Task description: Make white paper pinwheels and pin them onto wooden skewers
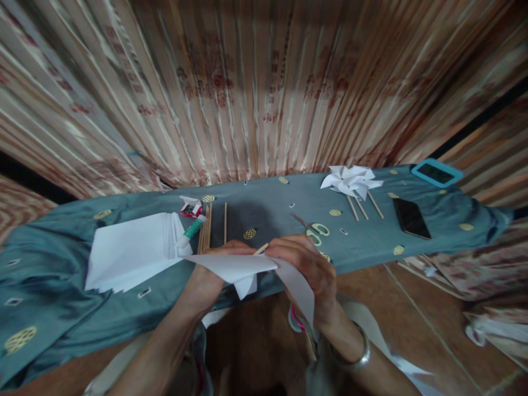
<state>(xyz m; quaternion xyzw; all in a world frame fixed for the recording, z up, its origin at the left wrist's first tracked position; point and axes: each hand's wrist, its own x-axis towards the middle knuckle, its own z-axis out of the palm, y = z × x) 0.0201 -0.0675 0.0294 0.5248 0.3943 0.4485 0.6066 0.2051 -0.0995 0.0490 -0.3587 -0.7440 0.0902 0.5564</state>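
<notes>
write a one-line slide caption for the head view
Left hand and right hand hold curved white paper and a pale wooden stick by a blue-green pineapple-print cloth.

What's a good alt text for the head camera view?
A person's left hand and right hand hold curled white paper at a cloth-covered table, a wooden stick showing between them. Stacked paper and a glue stick lie left; scissors, paper pinwheels and a phone lie right.

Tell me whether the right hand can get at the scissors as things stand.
Probably yes: the scissors lie just beyond the right hand, nothing on top, though it would likely have to release the white paper first.
</notes>
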